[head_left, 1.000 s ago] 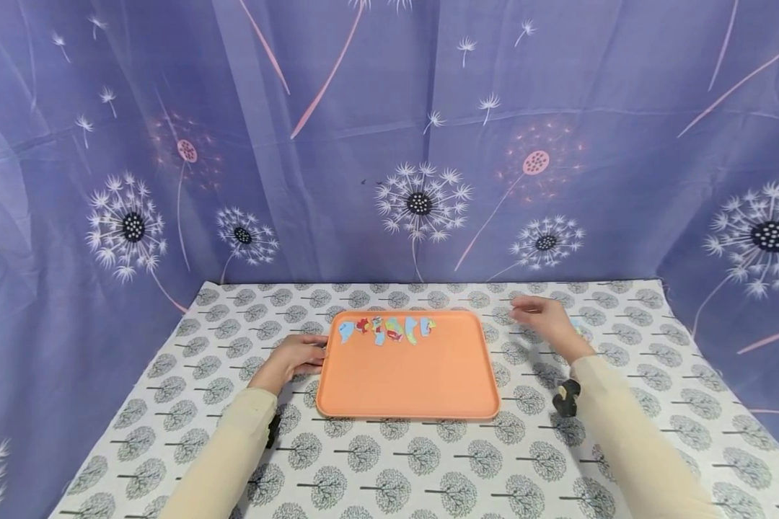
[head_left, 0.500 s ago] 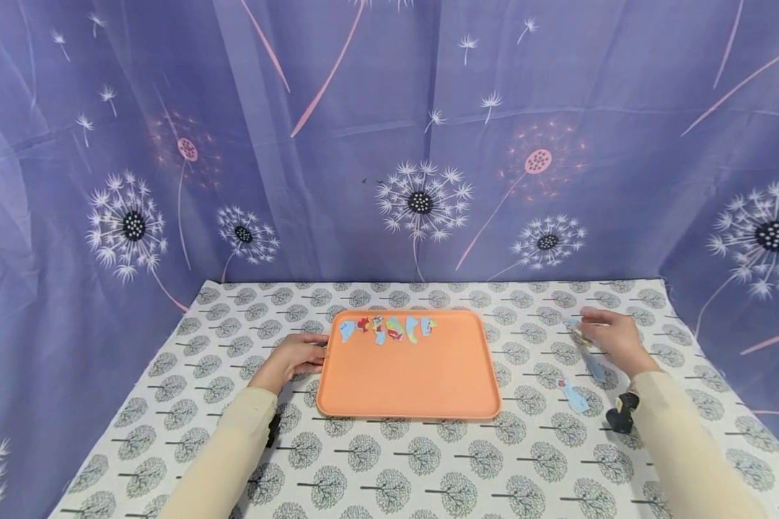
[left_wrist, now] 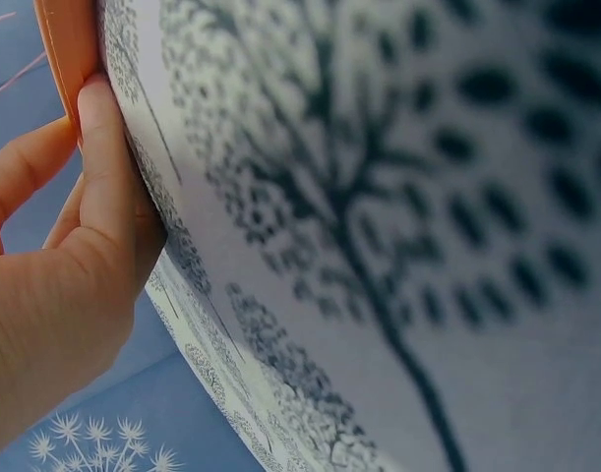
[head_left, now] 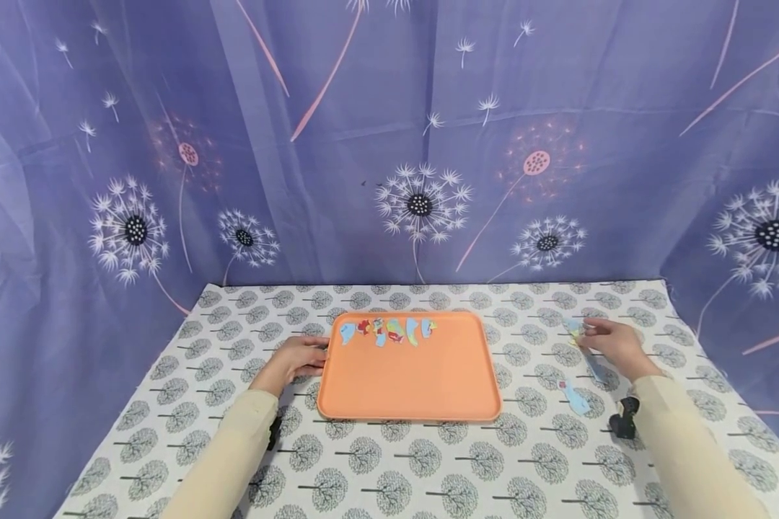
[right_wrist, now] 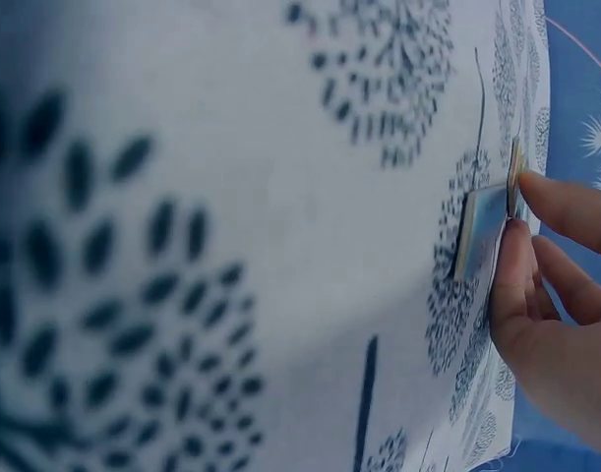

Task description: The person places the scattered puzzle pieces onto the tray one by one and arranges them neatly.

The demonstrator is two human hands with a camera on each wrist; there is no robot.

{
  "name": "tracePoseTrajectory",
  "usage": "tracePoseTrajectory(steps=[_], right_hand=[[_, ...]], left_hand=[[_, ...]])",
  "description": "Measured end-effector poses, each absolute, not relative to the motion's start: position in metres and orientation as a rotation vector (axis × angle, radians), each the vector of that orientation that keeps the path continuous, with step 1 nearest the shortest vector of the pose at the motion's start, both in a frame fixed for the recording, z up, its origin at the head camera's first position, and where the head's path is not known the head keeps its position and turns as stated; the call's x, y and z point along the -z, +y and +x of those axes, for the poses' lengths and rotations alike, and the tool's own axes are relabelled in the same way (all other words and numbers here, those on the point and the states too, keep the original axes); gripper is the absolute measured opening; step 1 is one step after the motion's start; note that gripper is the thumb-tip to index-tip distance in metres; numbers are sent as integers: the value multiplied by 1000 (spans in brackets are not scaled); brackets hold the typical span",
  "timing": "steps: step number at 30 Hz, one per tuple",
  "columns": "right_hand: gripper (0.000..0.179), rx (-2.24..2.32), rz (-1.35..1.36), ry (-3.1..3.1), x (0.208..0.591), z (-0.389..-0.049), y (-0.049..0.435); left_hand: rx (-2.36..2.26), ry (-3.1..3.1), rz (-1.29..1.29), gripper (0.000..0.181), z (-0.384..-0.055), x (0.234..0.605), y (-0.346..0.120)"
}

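An orange tray (head_left: 409,382) lies on the tablecloth, with several small puzzle pieces (head_left: 348,332) in a row along its far side. My left hand (head_left: 295,362) holds the tray's left edge, thumb and fingers meeting at the rim in the left wrist view. To the tray's right, my right hand (head_left: 617,347) pinches a thin puzzle piece (right_wrist: 514,177) between thumb and finger, close to the cloth. A light-blue piece (right_wrist: 482,231) lies beside the fingertips. Nearer me rests another blue piece (head_left: 575,398) with a red spot. The right hand partly covers the pieces under it.
The tree-print tablecloth (head_left: 389,468) spreads around the tray. A purple dandelion curtain (head_left: 337,238) hangs behind the table's far edge and along both sides. A small black device (head_left: 624,418) sits on the right wrist.
My right hand has moved rightward from beside the tray's far right corner to the loose puzzle pieces, then lowered slightly onto one. The left hand has stayed at the tray's edge.
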State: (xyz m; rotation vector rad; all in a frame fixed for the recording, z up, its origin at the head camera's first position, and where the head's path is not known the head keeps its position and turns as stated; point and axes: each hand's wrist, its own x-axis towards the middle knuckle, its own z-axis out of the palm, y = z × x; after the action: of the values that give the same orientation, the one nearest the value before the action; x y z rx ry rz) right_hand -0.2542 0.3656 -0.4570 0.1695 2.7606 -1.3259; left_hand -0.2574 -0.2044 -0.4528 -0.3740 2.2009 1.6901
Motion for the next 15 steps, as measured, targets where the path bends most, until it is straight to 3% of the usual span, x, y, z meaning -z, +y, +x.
tracePoseTrajectory(steps=[15], right_hand=[[64,1207,126,2712,454,-261,361]], left_hand=[[-1696,2197,-378,47,-257,453,-204]])
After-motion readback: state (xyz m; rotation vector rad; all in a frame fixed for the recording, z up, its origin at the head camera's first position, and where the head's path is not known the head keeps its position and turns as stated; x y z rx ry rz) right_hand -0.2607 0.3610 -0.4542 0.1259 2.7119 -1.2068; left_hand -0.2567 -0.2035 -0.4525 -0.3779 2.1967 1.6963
